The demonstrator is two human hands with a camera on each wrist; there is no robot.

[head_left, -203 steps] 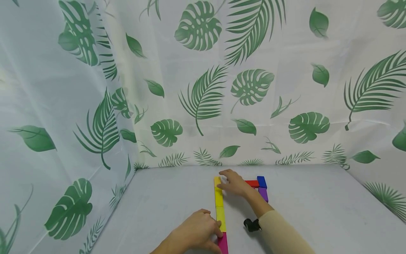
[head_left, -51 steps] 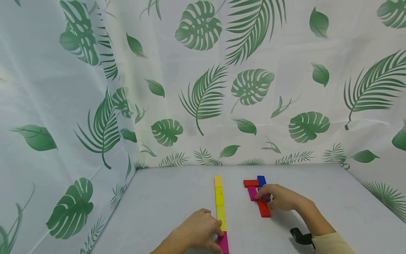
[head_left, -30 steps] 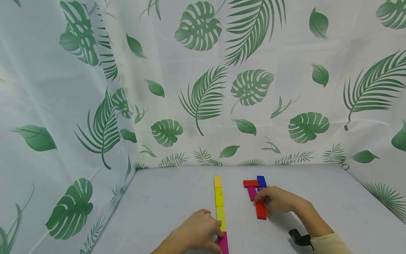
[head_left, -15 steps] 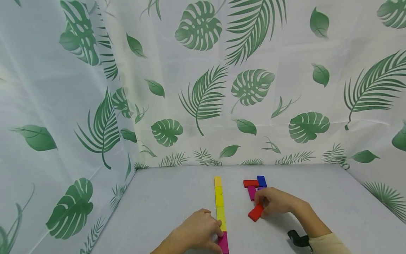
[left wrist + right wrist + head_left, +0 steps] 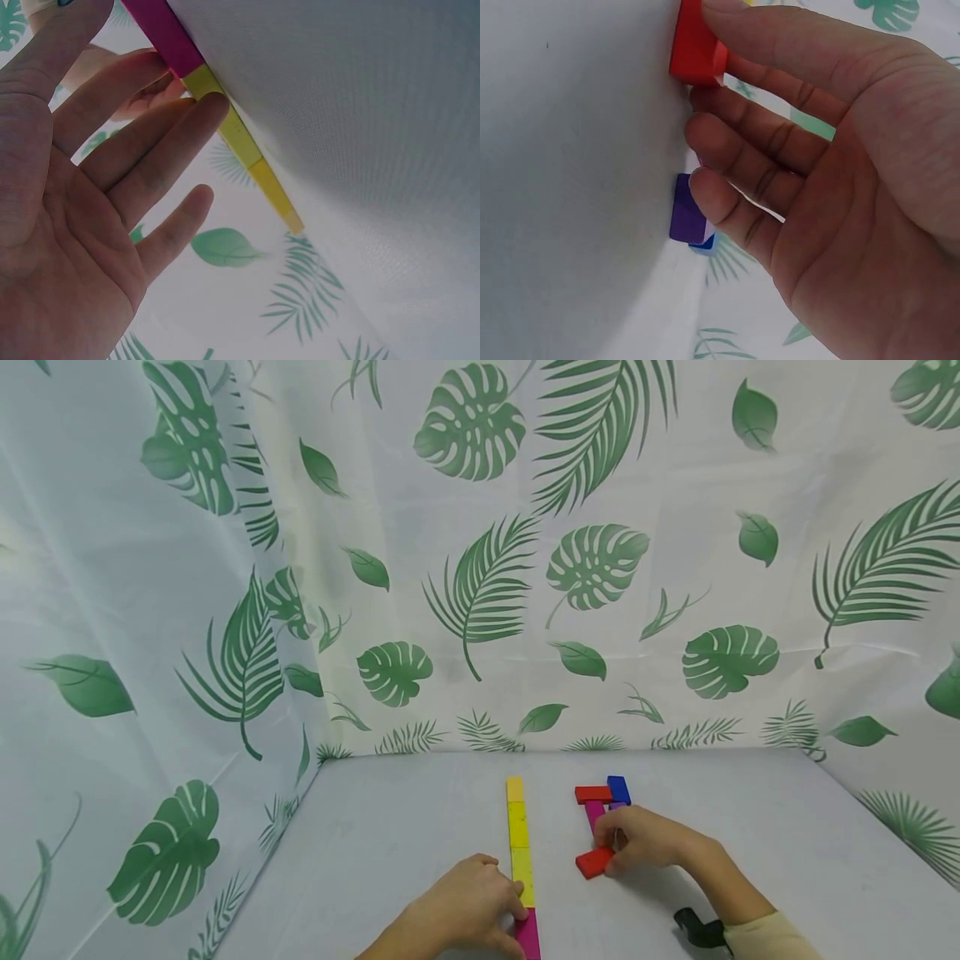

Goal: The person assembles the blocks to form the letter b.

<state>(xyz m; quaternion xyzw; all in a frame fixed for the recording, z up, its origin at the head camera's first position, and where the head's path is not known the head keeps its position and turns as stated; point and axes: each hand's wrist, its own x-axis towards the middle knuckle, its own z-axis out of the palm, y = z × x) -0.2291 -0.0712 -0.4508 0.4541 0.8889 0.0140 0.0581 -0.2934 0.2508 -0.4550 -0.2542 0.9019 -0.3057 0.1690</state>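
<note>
- On the pale tabletop (image 5: 397, 827), a straight row of blocks runs away from the person: magenta end block (image 5: 528, 935) nearest, then lighter yellow block (image 5: 522, 870), deeper yellow block (image 5: 518, 824) and short orange-yellow block (image 5: 515, 789) at the far end, set end to end
- Beside the near part of the row lies the left hand (image 5: 461, 906), its fingers stretched out and slightly apart, the tips touching the row about where the magenta end block meets the lighter yellow block
- To the right of the row, the right hand (image 5: 648, 842) pinches the near red block (image 5: 594, 863) between thumb and forefinger; its other fingers are bent and lie close together
- Just past that pinch stands a small group: slim magenta block (image 5: 594, 812), far red block (image 5: 593, 794) lying crosswise at its far end, and blue block (image 5: 618, 789) touching the far red block's right end
- Next to the blue block, on its near side, sits the purple block (image 5: 688, 210), mostly hidden by the right hand in the head view
- At the right wrist, a black device (image 5: 699, 930) shows beside a cream sleeve (image 5: 772, 939)
- Behind everything hangs white cloth (image 5: 660, 543) printed with green leaves
</note>
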